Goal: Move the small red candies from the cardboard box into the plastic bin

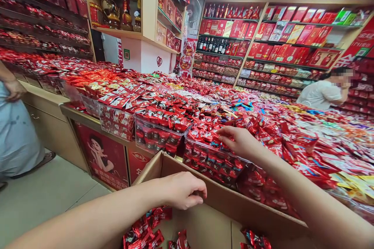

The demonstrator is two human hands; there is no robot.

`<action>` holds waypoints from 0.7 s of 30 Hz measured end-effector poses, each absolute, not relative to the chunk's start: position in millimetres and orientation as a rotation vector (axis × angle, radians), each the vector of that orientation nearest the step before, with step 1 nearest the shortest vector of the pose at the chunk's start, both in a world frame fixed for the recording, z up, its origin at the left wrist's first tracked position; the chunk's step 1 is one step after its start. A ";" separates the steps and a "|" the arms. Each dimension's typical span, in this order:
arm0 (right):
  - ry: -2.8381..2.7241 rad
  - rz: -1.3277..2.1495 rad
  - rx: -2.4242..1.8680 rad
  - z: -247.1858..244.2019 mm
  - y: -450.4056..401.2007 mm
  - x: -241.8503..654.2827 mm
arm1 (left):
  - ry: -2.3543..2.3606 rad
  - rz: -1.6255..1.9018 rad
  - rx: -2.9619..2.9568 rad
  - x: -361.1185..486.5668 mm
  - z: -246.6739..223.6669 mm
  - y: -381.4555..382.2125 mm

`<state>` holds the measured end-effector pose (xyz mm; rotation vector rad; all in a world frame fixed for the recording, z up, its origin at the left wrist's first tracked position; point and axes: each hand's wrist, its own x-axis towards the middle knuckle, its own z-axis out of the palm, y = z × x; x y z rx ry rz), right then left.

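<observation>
My left hand (pixel 188 190) hangs over the cardboard box (pixel 233 198), its fingers loosely curled and the thumb apart, with nothing visible in it. Below it, red wrapped candies (pixel 146 233) lie in a loose pile on the box bottom, with a few more (pixel 257 239) to the right. My right hand (pixel 239 140) reaches across the box to a clear plastic bin (pixel 216 149) filled with small red candies (pixel 201 132). Its thumb and fingers are stretched out and slightly apart, at the top layer of candies; whether they touch one is unclear.
Several clear bins of wrapped candies cover the counter, one with dark red candies (pixel 159 132) to the left. At the far left stands a person (pixel 14 124); another person in white (pixel 321 89) is behind the counter. Shelves (pixel 228 39) with bottles and boxes line the back.
</observation>
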<state>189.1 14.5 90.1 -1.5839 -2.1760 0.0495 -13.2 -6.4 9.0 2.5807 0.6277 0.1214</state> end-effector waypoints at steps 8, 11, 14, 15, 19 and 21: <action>-2.194 0.116 -1.534 89.5 9.4 189.3 | 0.653 0.103 2.580 -13.6 11.6 -7.6; -2.157 0.120 -1.557 89.0 10.1 190.5 | 0.650 0.095 2.584 -13.6 10.8 -6.4; -2.126 0.126 -1.570 88.2 11.6 191.1 | 0.645 0.089 2.592 -14.4 9.8 -5.3; -2.122 0.131 -1.571 87.6 12.0 191.1 | 0.646 0.086 2.597 -14.7 9.7 -5.0; -2.105 0.141 -1.565 82.6 13.8 190.9 | 0.661 0.061 2.621 -15.6 10.4 -4.6; -2.081 0.138 -1.545 80.4 14.7 191.3 | 0.660 0.050 2.625 -15.7 11.0 -4.6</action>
